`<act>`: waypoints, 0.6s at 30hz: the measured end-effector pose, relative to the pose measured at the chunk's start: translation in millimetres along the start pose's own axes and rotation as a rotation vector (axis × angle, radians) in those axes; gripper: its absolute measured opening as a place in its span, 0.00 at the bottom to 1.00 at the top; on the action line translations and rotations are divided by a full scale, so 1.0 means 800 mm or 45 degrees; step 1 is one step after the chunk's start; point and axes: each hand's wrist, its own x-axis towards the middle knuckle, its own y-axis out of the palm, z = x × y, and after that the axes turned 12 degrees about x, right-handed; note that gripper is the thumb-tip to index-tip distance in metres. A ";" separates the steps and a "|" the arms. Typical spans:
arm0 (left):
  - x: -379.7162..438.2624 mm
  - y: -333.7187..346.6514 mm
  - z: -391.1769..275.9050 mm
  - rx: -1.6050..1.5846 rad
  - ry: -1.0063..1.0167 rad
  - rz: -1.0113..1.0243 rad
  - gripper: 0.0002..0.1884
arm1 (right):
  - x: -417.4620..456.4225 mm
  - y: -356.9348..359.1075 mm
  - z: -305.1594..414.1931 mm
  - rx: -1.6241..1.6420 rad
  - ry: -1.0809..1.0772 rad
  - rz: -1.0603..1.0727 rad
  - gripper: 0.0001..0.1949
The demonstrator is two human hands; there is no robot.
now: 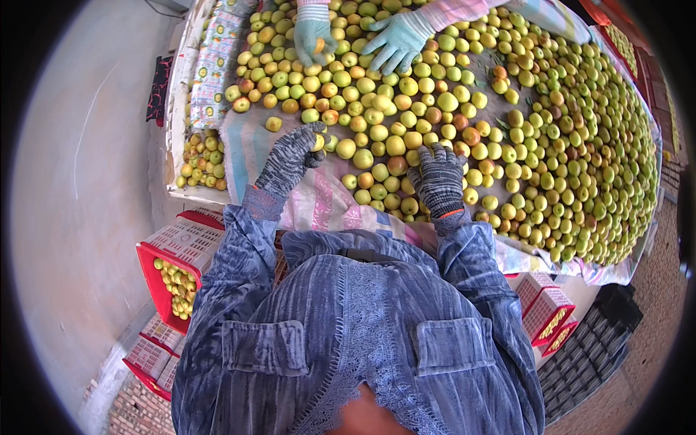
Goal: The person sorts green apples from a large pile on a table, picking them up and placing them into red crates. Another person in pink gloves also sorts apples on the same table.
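My left hand point(291, 155), in a grey-and-black striped knit glove, pinches a yellow-green fruit point(318, 142) between thumb and fingers. The fruit looks like a fresh jujube. Another fruit point(330, 143) lies right beside those fingertips. My right hand point(439, 179), gloved alike, lies palm down among the fruits, its fingers bent over them. Its palm is hidden, so I cannot see whether it grips one. Loose fruits point(379, 132) spread around both hands, yellow-green with some blushed red-brown. Beneath them is a patterned cloth point(321, 201) with pink, white and blue areas.
Across the table, another person's gloved hands point(399, 41) touch the fruits. A dense heap point(587, 163) fills the right side. At left, a white-edged compartment point(204, 160) holds fruits beside a printed cloth bundle point(215, 70). Red-and-white crates point(168, 283) stand below left, black crates point(584, 337) below right.
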 end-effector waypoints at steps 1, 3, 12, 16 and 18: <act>0.000 -0.006 -0.003 -0.147 -0.051 -0.015 0.18 | 0.003 0.007 0.002 -0.051 -0.015 0.020 0.26; 0.001 -0.009 -0.009 -0.443 -0.153 -0.037 0.18 | 0.008 0.025 0.020 -0.101 -0.011 0.023 0.27; -0.030 -0.007 -0.056 0.305 0.229 -0.282 0.24 | -0.002 0.038 0.092 0.007 -0.300 0.421 0.29; -0.051 -0.017 -0.063 0.232 0.214 -0.376 0.30 | -0.001 0.033 0.090 0.396 -0.500 0.433 0.21; -0.060 -0.023 -0.060 0.268 0.296 -0.418 0.30 | 0.005 0.026 0.076 0.587 -0.605 0.404 0.17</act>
